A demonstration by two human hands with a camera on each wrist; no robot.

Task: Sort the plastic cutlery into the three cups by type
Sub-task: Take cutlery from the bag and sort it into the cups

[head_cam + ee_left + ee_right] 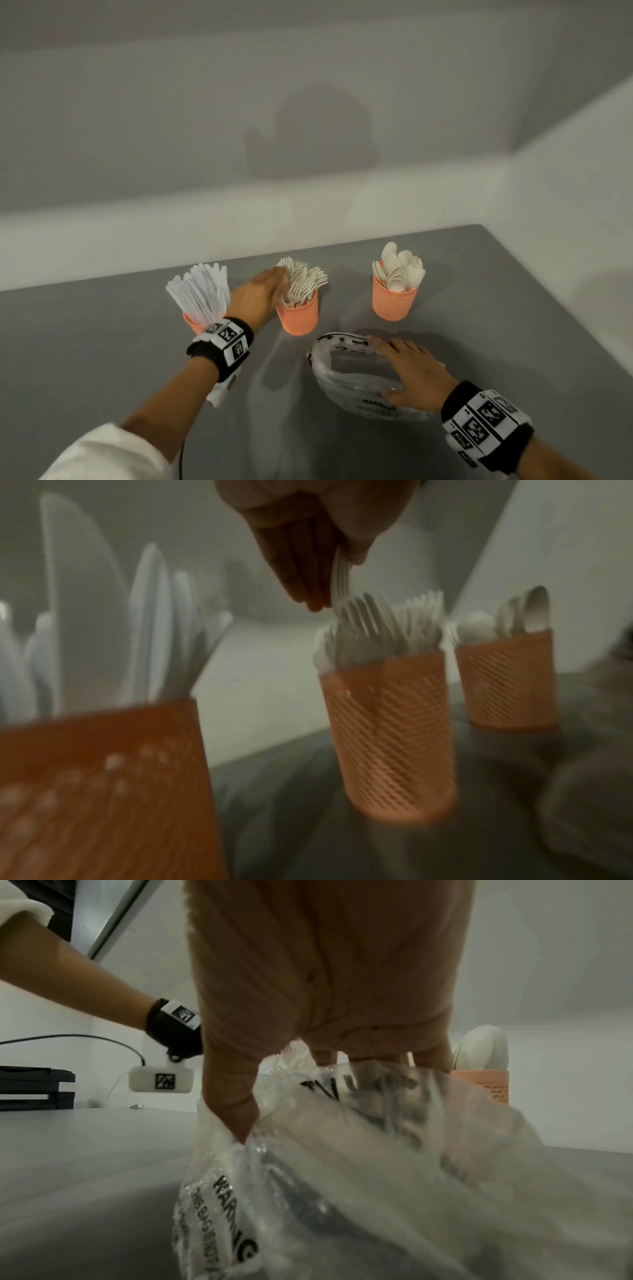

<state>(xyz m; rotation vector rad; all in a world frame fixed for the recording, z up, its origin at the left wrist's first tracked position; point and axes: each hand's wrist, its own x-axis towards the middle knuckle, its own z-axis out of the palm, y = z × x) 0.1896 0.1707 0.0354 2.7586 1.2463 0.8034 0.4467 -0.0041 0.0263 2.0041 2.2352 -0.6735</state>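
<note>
nearest, a crinkled clear plastic bag point(356, 373) lies flat on the smooth grey table point(102, 342), printed in black with "warning" and, in the right wrist view, "this bag is not a" before the text blurs out. the right hand point(412, 371) rests on it palm down, fingers spread and straight, thumb tip pressing the film; it grips nothing. both wrists wear black bands with white square code tags.

beyond the bag stand three orange cups with perforated, mesh-like walls, set in a row, well apart. the left cup point(193, 322) holds flat white knives point(202, 289), the middle cup point(298, 317) a dense bunch of cream forks point(303, 281), the far right cup point(394, 303) rounded spoons point(400, 270). the left hand point(258, 296) reaches over the middle cup, fingers pointing down, thumb and fingers pinching one fork point(339, 585) (tines up) just above the others; the hand is motion-blurred.
</note>
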